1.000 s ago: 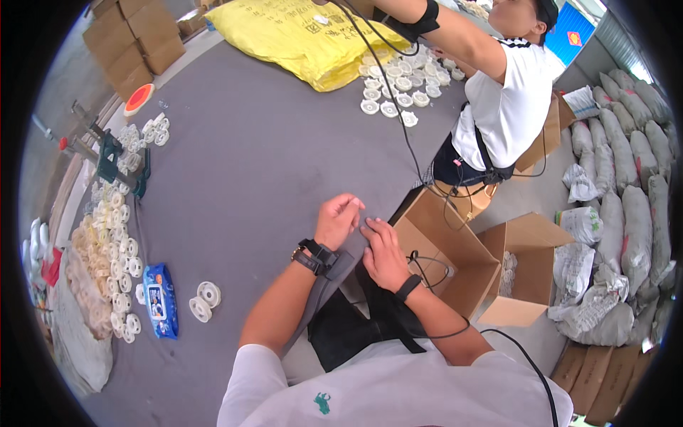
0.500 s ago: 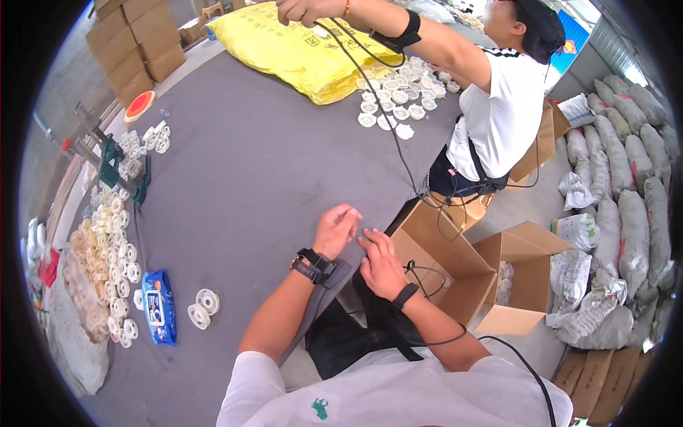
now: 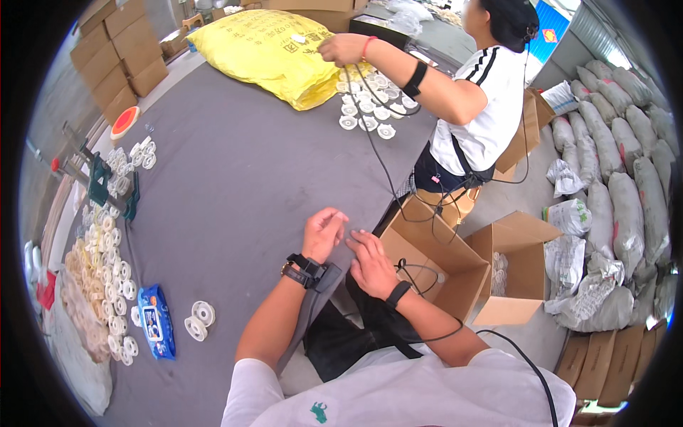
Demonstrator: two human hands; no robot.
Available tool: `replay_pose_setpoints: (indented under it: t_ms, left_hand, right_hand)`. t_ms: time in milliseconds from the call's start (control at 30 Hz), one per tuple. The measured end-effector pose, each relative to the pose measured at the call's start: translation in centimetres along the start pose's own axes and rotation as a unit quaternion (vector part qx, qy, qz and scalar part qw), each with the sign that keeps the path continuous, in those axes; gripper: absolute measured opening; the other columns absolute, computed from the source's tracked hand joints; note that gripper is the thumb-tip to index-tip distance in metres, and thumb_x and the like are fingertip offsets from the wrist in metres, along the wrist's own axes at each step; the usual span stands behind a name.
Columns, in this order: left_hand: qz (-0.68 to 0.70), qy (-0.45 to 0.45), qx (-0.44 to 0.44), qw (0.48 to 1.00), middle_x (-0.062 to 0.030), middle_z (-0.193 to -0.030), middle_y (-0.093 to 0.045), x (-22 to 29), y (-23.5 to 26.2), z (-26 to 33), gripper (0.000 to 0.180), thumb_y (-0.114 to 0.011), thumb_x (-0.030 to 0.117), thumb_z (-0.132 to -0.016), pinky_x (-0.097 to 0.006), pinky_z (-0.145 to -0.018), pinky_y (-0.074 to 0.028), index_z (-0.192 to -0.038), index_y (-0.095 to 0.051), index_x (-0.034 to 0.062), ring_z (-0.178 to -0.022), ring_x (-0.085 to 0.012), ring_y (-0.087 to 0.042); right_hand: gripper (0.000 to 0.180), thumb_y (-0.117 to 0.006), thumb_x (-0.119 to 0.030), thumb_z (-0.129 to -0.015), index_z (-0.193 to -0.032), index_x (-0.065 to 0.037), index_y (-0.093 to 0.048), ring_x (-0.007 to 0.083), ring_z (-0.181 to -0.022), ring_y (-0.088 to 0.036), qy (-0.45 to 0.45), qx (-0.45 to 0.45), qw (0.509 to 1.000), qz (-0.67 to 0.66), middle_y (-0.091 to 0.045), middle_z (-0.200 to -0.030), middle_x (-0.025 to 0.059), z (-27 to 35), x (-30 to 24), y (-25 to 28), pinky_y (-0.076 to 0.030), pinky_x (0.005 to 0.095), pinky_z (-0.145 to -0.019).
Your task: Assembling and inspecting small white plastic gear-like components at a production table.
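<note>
My left hand [image 3: 324, 233] rests at the near edge of the grey table [image 3: 235, 178], fingers curled loosely downward; I cannot tell whether it holds anything. My right hand [image 3: 370, 262] sits just beside it, palm down, fingers bent toward the left fingertips. Whatever lies between the two hands is too small to make out, so the piece being worked cannot be identified.

Judged from this posture, the step in hand is fine fingertip work at the table edge. The next move calls for a steady pinch and short, controlled travel.

Just to the right of my right hand, below the table edge, stands an open cardboard box [image 3: 434, 263]; its inside is mostly in shadow. Near my left forearm lie two white reels [image 3: 199, 320] and a blue packet [image 3: 155, 322]. Further left, a heap of white reels [image 3: 99, 270] runs along the table side.

Well beyond my hands, a co-worker's hand [image 3: 341, 48] reaches over a yellow sack [image 3: 263, 50], with more white parts [image 3: 366, 110] scattered beside it. Their shapes are indistinct.
</note>
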State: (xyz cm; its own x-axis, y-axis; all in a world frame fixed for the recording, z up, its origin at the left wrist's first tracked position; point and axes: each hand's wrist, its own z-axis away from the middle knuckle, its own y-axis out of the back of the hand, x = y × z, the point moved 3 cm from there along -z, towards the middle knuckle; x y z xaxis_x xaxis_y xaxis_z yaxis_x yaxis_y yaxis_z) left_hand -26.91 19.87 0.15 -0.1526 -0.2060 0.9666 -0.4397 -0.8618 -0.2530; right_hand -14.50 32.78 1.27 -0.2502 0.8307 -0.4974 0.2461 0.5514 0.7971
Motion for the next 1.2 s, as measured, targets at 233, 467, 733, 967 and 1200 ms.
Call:
replay_pose_setpoints:
  t_ms: [233, 467, 733, 967, 1200]
  left_hand:
    - [0.057, -0.097, -0.029, 0.993, -0.0013, -0.072, -0.061, 4.5, -2.0, 1.7, 0.017, -0.059, 0.016, -0.106, -0.023, -0.054, -0.041, -0.103, -0.068, 0.0021, -0.062, -0.0070, -0.054]
    - [-0.004, -0.318, -0.009, 0.948, -0.0137, -0.088, -0.068, 16.8, -2.2, 13.1, 0.021, -0.060, 0.013, -0.100, -0.035, -0.056, -0.046, -0.111, -0.065, -0.0036, -0.071, -0.0204, -0.061]
    - [0.202, -0.559, -0.238, 0.768, 0.0056, -0.149, -0.053, 26.9, 1.1, 22.6, 0.038, -0.070, 0.017, -0.098, -0.064, -0.100, -0.049, -0.135, -0.065, 0.0221, -0.137, -0.0145, -0.052]
    - [0.179, -0.620, -0.187, 0.741, -0.0002, -0.127, -0.059, 26.3, -0.5, 22.1, 0.024, -0.070, 0.008, -0.095, -0.052, -0.093, -0.055, -0.117, -0.068, 0.0165, -0.116, -0.0178, -0.063]
    - [0.190, -0.645, -0.130, 0.729, -0.0012, -0.126, -0.059, 26.6, -1.9, 21.7, 0.020, -0.063, 0.007, -0.098, -0.054, -0.090, -0.054, -0.117, -0.067, 0.0138, -0.110, -0.0183, -0.065]
  right_hand:
    - [0.047, -0.063, -0.007, -0.089, -0.136, -0.002, -0.058, 0.0391, -0.142, -0.044, -0.006, 0.000, 1.000, -0.005, -0.052, -0.146, 0.0165, 0.4, -0.1, 0.4, -0.041, 0.0488, -0.117]
    - [0.046, -0.062, -0.007, -0.090, -0.135, -0.002, -0.058, 0.0398, -0.142, -0.044, 0.009, -0.004, 1.000, 0.006, -0.052, -0.146, 0.0170, 0.1, 0.0, 0.3, -0.040, 0.0491, -0.118]
    - [0.045, -0.061, -0.004, -0.090, -0.135, 0.000, -0.057, 0.0407, -0.141, -0.044, -0.024, -0.010, 1.000, 0.014, -0.052, -0.147, 0.0169, -0.8, -0.4, -0.4, -0.041, 0.0498, -0.117]
    - [0.048, -0.061, -0.003, -0.089, -0.137, -0.001, -0.057, 0.0418, -0.141, -0.044, -0.002, -0.016, 1.000, 0.027, -0.051, -0.148, 0.0177, -0.3, -1.2, -0.9, -0.040, 0.0507, -0.117]
    - [0.048, -0.058, -0.001, -0.088, -0.136, -0.001, -0.057, 0.0426, -0.142, -0.043, -0.018, -0.018, 0.999, 0.027, -0.050, -0.148, 0.0187, -0.5, -1.1, -0.4, -0.036, 0.0523, -0.119]
